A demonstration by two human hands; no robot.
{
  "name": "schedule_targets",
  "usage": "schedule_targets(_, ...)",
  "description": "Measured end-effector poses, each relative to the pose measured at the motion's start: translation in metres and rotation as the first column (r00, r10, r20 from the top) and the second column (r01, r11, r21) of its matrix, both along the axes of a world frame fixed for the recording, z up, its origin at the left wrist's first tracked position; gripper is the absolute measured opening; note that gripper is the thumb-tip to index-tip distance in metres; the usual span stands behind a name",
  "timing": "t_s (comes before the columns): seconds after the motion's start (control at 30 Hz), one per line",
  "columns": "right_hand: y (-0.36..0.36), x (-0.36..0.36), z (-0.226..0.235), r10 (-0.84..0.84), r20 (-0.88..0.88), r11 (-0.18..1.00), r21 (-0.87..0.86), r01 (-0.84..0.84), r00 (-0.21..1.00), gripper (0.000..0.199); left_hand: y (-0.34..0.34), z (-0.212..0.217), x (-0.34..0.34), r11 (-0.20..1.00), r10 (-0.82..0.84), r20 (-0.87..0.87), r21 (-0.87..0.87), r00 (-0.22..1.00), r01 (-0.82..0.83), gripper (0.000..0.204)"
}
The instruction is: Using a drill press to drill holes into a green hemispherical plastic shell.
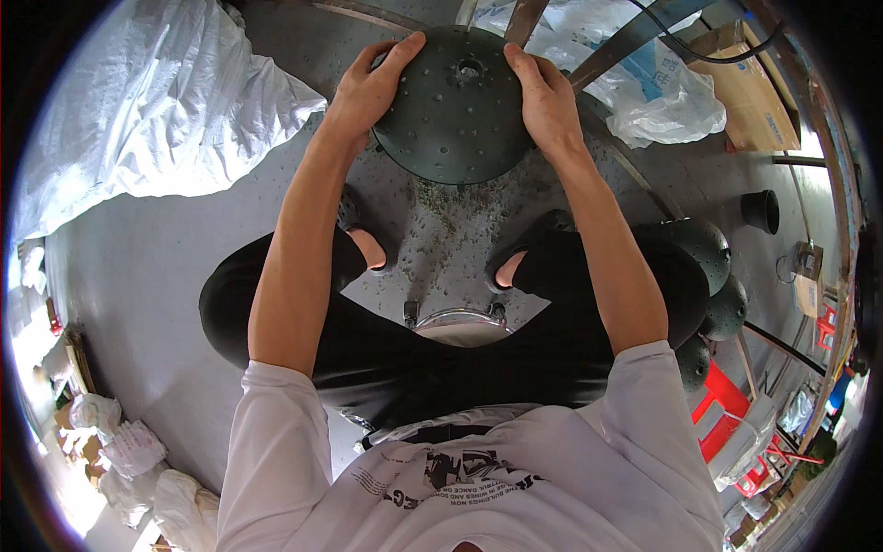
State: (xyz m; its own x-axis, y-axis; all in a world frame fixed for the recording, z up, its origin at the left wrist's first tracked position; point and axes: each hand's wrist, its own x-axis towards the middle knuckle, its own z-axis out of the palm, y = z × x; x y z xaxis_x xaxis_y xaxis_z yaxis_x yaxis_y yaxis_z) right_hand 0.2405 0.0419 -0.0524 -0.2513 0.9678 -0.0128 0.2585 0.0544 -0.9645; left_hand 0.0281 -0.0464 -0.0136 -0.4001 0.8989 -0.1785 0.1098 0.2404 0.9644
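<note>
A dark green dome [451,120], dotted with small holes and with one larger round hole near its far side, is between my two hands. My left hand [370,90] grips its upper left edge, thumb on the outer surface. On the opposite edge my right hand [549,103] holds it in the same way. The fingertips of both hands are partly hidden behind the rim. Dark green crumbs [460,207] are scattered on the grey floor just below the dome and between my feet.
Several similar green domes [704,253] lie beside my right knee. A white woven sheet [166,110] fills the far left. Metal bars [625,51], clear plastic bags [667,101] and a cardboard box [750,97] are far right. A black bucket [760,212] and red stool [722,409] stand farther right.
</note>
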Motion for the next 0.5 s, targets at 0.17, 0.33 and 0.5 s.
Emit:
schedule_targets(0.17,-0.004,0.0,0.006,-0.036,0.046,0.999,-0.01,0.037,0.998,0.072,0.0,0.002,0.002,1.0,0.01,0.001,-0.012,1.0,-0.01,0.086)
schedule_targets(0.33,-0.013,-0.003,0.013,-0.025,-0.008,0.998,-0.063,0.024,1.0,0.081,0.001,0.005,-0.003,1.0,0.021,-0.031,0.001,0.999,-0.021,0.087)
schedule_targets(0.5,0.003,0.001,-0.002,-0.084,0.017,0.993,0.081,0.082,0.996,0.088,0.005,0.009,0.0,1.0,0.0,-0.088,0.008,0.996,0.001,0.086)
